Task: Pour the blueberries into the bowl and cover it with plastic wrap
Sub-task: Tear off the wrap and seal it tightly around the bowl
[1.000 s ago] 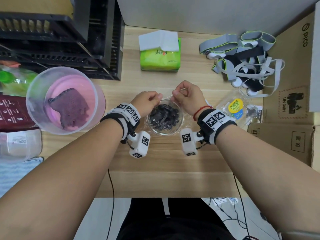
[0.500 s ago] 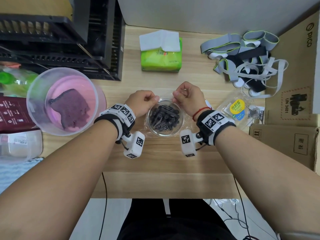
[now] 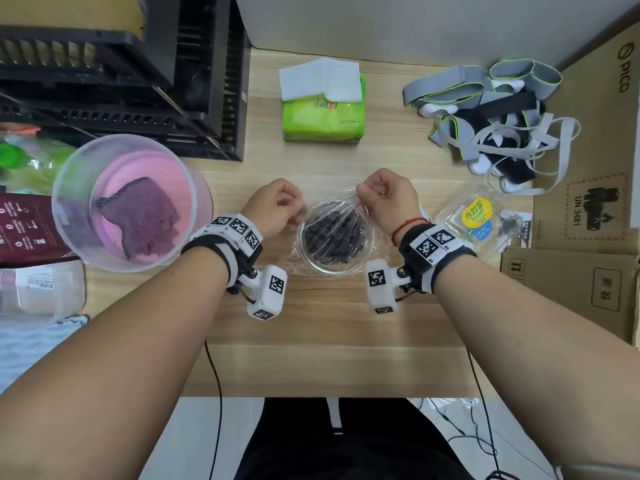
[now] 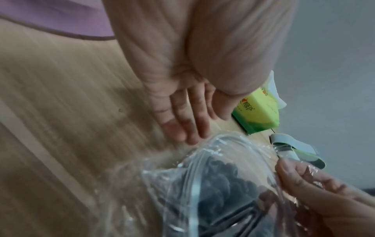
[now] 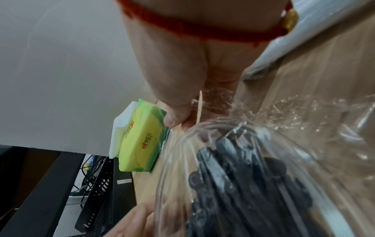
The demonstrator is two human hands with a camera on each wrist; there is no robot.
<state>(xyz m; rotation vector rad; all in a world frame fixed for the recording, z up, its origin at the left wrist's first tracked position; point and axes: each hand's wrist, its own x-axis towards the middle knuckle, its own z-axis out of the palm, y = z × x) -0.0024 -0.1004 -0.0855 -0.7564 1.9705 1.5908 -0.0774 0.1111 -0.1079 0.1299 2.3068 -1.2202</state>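
A glass bowl (image 3: 333, 273) of dark blueberries (image 3: 332, 237) stands mid-table. Wrinkled plastic wrap (image 3: 343, 206) lies stretched over its top and spills onto the wood at the near left. My right hand (image 3: 362, 197) pinches the wrap at the bowl's far right rim; the right wrist view shows the thumb of that right hand (image 5: 178, 123) holding the film taut. My left hand (image 3: 298, 216) is at the bowl's left rim. In the left wrist view the left hand (image 4: 188, 133) has relaxed, nearly straight fingers with tips at the wrap, pinching nothing. The empty blueberry box (image 3: 474, 216) lies to the right.
A green tissue pack (image 3: 322, 112) sits behind the bowl. A clear tub (image 3: 69, 188) with a purple cloth stands left, black crates (image 3: 121, 74) behind it. Grey straps (image 3: 491, 116) and cardboard boxes (image 3: 588, 209) fill the right side.
My left hand has let go of the wrap at the far rim and moved down to the bowl's left side. The right hand keeps its pinch; the film now lies across the bowl.
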